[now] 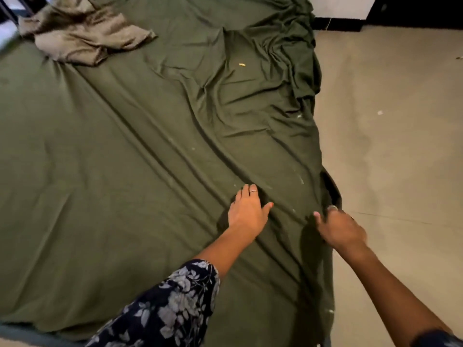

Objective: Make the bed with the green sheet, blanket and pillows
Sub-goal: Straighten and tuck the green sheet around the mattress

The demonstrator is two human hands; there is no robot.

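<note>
The green sheet [120, 156] covers the bed, with long diagonal creases and a bunched heap at the far right corner. My left hand [246, 209] lies flat on the sheet near the right edge, fingers spread, a ring on one finger. My right hand [338, 225] is closed on the sheet's edge at the bed's right side, where the cloth folds down. A crumpled grey-beige blanket [82, 33] lies at the far left of the bed. No pillows are in view.
Beige floor [400, 134] runs along the bed's right side. A small yellow bit [242, 65] lies on the sheet near the far end. A dark baseboard and white wall [340, 11] stand at the top right. Dark frame bars [12, 6] show at the top left.
</note>
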